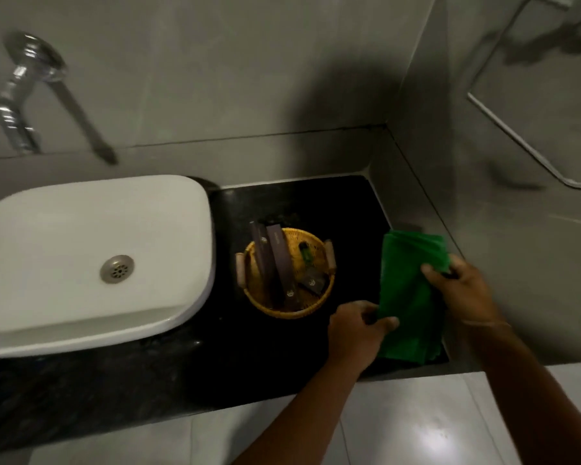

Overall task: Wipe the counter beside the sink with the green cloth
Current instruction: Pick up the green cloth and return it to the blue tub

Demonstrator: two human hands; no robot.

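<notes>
No text can be read: the dark boxes (275, 263) in the woven basket (284, 308) right of the sink (91, 263) carry small pale marks near their ends, too blurred to make out.

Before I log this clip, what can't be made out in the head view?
- Counter under the cloth: hidden by the cloth and both hands, so contact and dirt are unclear.
- Print on the boxes in the basket: too small and dim.
- Tap: motion-blurred.
- Right hand's far fingers: tucked behind the cloth.
- Left hand's fingers: curled under the cloth's edge.
- Wall rail: cut off at the right edge.
</notes>
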